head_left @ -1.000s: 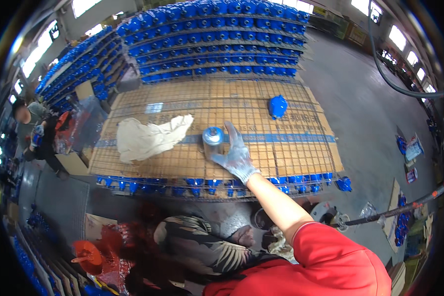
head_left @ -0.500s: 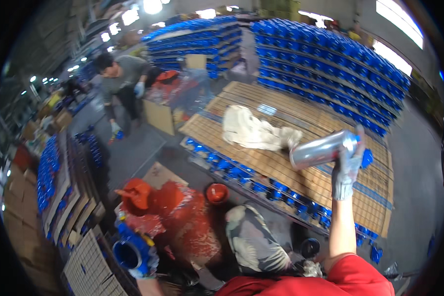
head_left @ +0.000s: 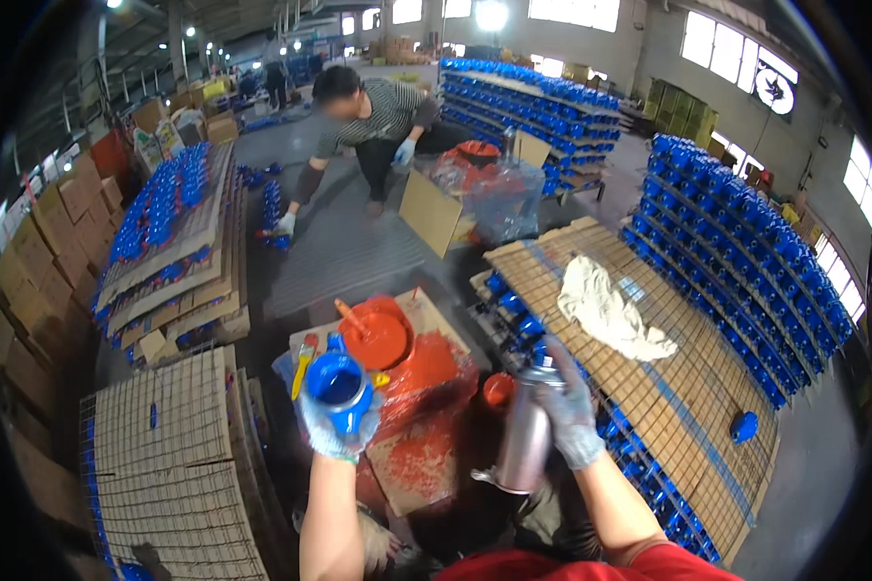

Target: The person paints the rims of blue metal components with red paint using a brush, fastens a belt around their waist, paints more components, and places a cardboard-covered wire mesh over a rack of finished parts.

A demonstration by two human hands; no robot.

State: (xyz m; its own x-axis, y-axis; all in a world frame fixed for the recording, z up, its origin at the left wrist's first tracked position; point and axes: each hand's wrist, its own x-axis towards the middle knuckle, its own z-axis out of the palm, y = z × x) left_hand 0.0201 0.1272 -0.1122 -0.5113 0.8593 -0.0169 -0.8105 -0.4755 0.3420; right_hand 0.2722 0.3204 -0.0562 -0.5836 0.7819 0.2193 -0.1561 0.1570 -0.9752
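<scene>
L grip (head_left: 331, 436): clamped on blue part (head_left: 339, 385), hollow, glossy, round mouth up.
Brush (head_left: 302, 373): yellow handle, just L of that part; can't tell if held.
R grip (head_left: 574, 416): clamped round upper end of silver can (head_left: 526, 441), smooth shiny cylinder, slightly tilted.
Progress: held part looks blue all over, not set down on any board; stacked blue parts (head_left: 746, 276) beyond R grip stand in rows, apparently coated; qty left can't tell.
Red tub (head_left: 376, 337): ahead of L grip, thick, wet-looking red inside.
Mesh board (head_left: 688, 416): R of R grip, wire grid over cardboard, w/ soft crumpled white cloth (head_left: 601, 310) & loose blue piece (head_left: 743, 426).
</scene>
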